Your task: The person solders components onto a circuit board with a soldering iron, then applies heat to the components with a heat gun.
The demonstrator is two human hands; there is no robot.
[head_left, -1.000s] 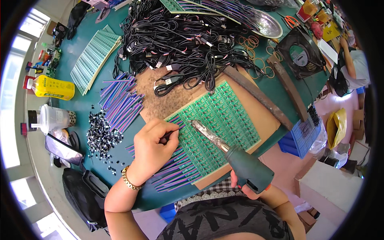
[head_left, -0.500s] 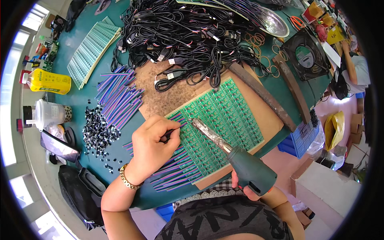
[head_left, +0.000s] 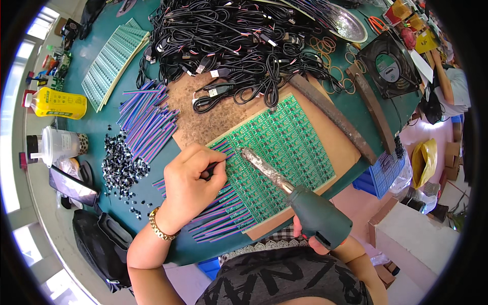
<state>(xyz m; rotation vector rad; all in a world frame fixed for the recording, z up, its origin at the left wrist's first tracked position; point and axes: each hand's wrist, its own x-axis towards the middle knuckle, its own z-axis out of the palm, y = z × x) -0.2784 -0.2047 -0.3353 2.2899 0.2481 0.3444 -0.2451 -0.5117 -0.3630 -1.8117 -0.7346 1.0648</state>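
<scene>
Across the brown board [head_left: 339, 157] lies a green circuit board panel [head_left: 292, 152] with rows of small parts. Short multicoloured wires [head_left: 223, 216] stick out along its left edge. There my left hand [head_left: 190, 178] is closed in a pinch on one short wire; its far end is hidden by my fingers. My right hand [head_left: 300, 231] grips a dark green soldering gun [head_left: 323, 218] from below, mostly hidden behind its body. The gun's metal tip points at the panel's upper left edge, close to the pinched wire.
Black USB cables [head_left: 229, 35] are heaped at the back. To the left lie loose multicoloured wires [head_left: 147, 124], small black parts [head_left: 122, 168] and stacked panels [head_left: 114, 63]. Two rusty metal bars [head_left: 333, 119] and a black fan [head_left: 389, 66] are right. Another person's arm [head_left: 442, 76] shows far right.
The table and its contents have shifted slightly left in the view. My left hand has moved very slightly left; the soldering gun stays almost in place at the panel's edge.
</scene>
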